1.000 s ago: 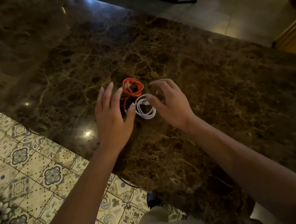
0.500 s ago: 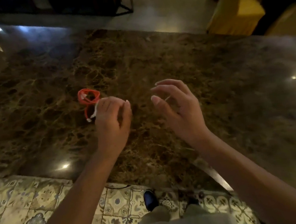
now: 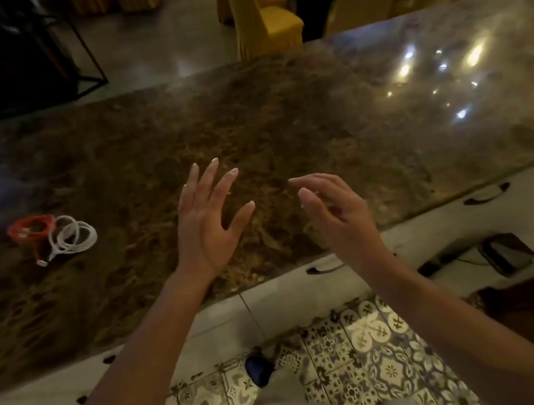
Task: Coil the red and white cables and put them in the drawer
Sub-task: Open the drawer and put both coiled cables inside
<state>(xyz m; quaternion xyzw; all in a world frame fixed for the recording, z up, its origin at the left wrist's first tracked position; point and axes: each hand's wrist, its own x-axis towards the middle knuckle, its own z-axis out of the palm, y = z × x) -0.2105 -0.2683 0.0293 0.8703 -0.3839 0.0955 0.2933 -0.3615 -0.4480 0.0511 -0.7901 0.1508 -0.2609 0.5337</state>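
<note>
A coiled red cable (image 3: pixel 31 229) lies on the dark marble counter (image 3: pixel 281 123) at the far left, with a coiled white cable (image 3: pixel 71 235) touching its right side. My left hand (image 3: pixel 208 221) hovers over the counter's middle with fingers spread and straight, holding nothing, well right of both coils. My right hand (image 3: pixel 338 214) hangs beside it near the counter's front edge, fingers loosely curled and empty. White drawer fronts with dark handles (image 3: pixel 324 267) run under the counter edge, and another handle (image 3: pixel 487 195) sits further right. All visible drawers are closed.
Yellow covered chairs (image 3: pixel 261 12) stand beyond the counter's far edge. A black metal frame (image 3: pixel 76 47) stands at the back left. A dark flat device (image 3: pixel 507 253) with a cord lies on a low shelf at right. Patterned floor tiles (image 3: pixel 361 354) and my shoe (image 3: pixel 258 368) are below.
The view has swung right, so the coils now sit far to the left. My left hand has let go of the white cable, moved away from it and spread flat. Both hands are empty.
</note>
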